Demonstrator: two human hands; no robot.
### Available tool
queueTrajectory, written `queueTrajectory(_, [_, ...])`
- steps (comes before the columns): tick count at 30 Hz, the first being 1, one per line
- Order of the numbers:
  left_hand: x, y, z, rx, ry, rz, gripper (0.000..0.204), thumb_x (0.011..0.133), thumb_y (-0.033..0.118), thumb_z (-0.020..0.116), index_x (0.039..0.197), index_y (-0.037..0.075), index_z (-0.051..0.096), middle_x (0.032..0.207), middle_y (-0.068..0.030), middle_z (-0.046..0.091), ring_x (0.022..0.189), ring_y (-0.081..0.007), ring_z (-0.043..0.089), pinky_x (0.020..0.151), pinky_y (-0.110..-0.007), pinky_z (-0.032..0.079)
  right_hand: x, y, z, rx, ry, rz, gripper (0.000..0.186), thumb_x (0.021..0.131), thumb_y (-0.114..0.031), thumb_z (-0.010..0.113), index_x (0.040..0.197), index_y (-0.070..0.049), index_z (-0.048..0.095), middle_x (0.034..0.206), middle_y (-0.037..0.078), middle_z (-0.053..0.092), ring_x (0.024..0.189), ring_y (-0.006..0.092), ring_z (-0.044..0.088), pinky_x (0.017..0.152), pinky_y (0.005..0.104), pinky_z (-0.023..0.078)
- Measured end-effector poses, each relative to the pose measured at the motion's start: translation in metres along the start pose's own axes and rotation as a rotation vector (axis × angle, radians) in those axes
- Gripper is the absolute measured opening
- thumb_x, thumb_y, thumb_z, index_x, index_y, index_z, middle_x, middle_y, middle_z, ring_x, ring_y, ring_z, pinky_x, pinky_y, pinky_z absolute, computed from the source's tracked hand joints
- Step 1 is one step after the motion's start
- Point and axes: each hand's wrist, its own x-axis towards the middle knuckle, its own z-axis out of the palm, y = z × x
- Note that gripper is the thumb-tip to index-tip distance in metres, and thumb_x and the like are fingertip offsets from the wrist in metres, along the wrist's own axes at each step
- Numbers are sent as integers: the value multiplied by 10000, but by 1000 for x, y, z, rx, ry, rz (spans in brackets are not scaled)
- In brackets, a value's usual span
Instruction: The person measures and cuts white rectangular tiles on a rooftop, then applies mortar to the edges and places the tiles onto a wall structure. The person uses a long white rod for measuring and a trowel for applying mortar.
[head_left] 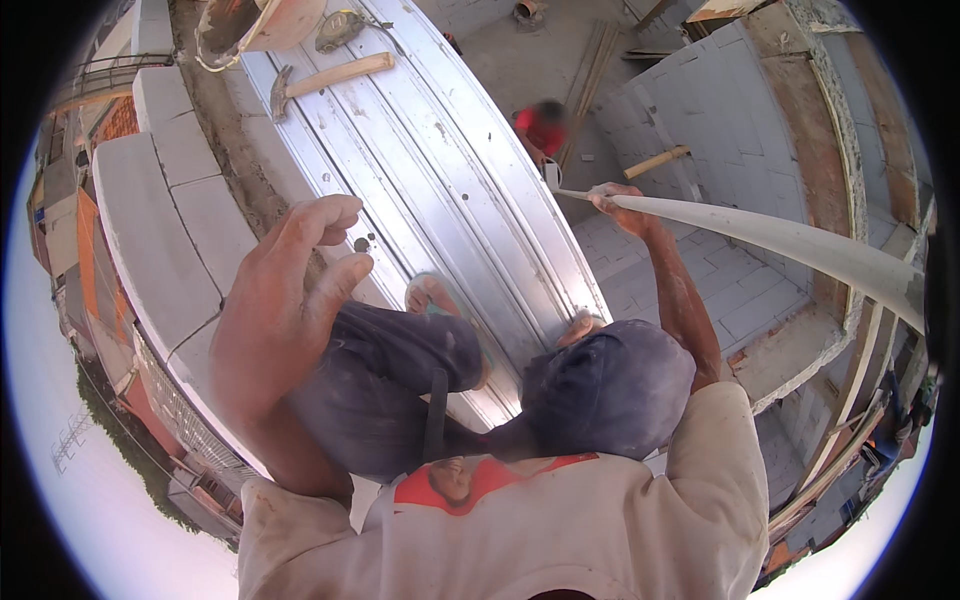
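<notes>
My right hand (615,196) is closed around a long pale pole (760,225), out past the edge of the metal decking. The pole runs from the right rim to a spot near a small white object (552,176) below; whether the two touch I cannot tell. My left hand (305,260) is raised over the left side of the decking, holding nothing, with curved fingers and the thumb apart. Under me lies the ribbed metal decking (470,200), where I crouch in sandals. A claw hammer (335,77) with a wooden handle rests across its far left part.
A dusty bucket (262,28) and a dark tool (340,30) of unclear kind are beyond the hammer. A block wall (165,200) borders the left side. On the right the decking drops off to a lower room, with a person in red (540,128) and planks (592,85).
</notes>
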Motion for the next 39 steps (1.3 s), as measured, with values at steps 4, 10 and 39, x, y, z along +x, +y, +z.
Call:
queueTrajectory(4, [-6, 23, -2, 2, 36, -37, 467, 1008, 254, 718, 1391, 8, 612, 1247, -193, 721, 1144, -336, 699, 1013, -432, 532, 13, 58, 34, -54, -50, 42, 300, 1014, -334, 670, 1168, -89, 752, 1096, 85, 757, 1041, 335, 705, 953, 425, 521])
queueTrajectory(10, [-20, -2, 3, 78, -29, -185, 427, 1023, 204, 694, 1390, 2, 610, 1257, -189, 726, 1185, -329, 697, 1035, -419, 526, -16, 131, 136, 594, 367, 4, 249, 968, -230, 836, 848, -82, 676, 872, -28, 646, 845, 84, 557, 802, 305, 495])
queueTrajectory(39, [-16, 19, 21, 61, -56, -151, 421, 1012, 166, 702, 1390, 1, 614, 1251, -187, 713, 1175, -310, 688, 1035, -411, 519, -80, 40, 61, 1188, 1290, 311, 564, 1029, -545, 707, 805, -45, 572, 771, 20, 528, 827, 190, 585, 784, 352, 473])
